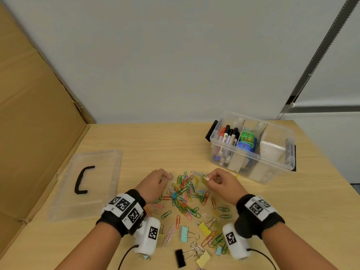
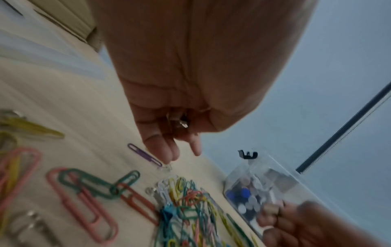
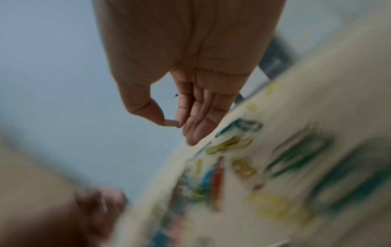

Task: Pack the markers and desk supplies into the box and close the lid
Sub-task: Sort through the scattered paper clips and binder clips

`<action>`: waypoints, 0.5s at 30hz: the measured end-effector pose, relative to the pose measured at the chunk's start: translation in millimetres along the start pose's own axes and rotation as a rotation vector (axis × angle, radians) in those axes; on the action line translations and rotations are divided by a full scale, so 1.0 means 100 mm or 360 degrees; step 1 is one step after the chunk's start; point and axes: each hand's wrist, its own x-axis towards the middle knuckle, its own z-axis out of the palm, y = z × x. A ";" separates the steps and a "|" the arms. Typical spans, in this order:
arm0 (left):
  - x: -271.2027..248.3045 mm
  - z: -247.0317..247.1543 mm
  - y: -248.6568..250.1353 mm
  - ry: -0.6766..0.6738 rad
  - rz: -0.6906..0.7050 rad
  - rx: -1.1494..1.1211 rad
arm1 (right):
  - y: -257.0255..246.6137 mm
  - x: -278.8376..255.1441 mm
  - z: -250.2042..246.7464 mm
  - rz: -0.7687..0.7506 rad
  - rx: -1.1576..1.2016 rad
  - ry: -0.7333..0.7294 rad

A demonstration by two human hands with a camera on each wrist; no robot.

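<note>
Head view, surface: a pale wood surface fills the lower half of the frame, with a cardboard sheet standing along its left edge.
Head view, box: the clear box sits at centre right, lid off; markers stand in its left compartment, and green and blue items lie in the middle one.
Head view, lid: the clear lid with a black handle lies flat at left of centre, well apart from the box.
Head view, clips: a pile of coloured paper clips lies at lower centre between the two hands; binder clips are scattered below it.
Head view, left hand: the left hand is at the pile's left edge, fingers curled round small silver clips.
Head view, right hand: the right hand is at the pile's right edge, pinching a small pale piece.
Left wrist view, grip: the left hand has metal clips tucked in its curled fingers, fingertips just over a purple clip; the box is at lower right.
Right wrist view, grip: the right hand pinches a small pale piece between thumb and forefinger; the rest is blurred.
</note>
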 end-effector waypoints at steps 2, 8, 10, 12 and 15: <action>0.00 0.04 0.06 -0.0046 0.0024 0.0014 | -0.05 -0.05 -0.02 0.0203 0.0868 -0.0099; 0.07 0.09 0.13 -0.0188 0.0078 0.0527 | -0.12 -0.11 -0.05 0.0410 0.1905 -0.0321; 0.08 0.12 0.11 -0.0239 0.0080 0.0677 | -0.16 -0.12 -0.04 0.0376 0.1560 -0.0317; 0.08 0.15 0.10 -0.0318 0.0118 0.0778 | -0.16 -0.16 -0.03 0.0266 0.0888 -0.0372; 0.09 0.19 0.10 -0.0368 0.0142 0.0835 | -0.13 -0.27 -0.01 -0.0052 -0.0162 -0.0641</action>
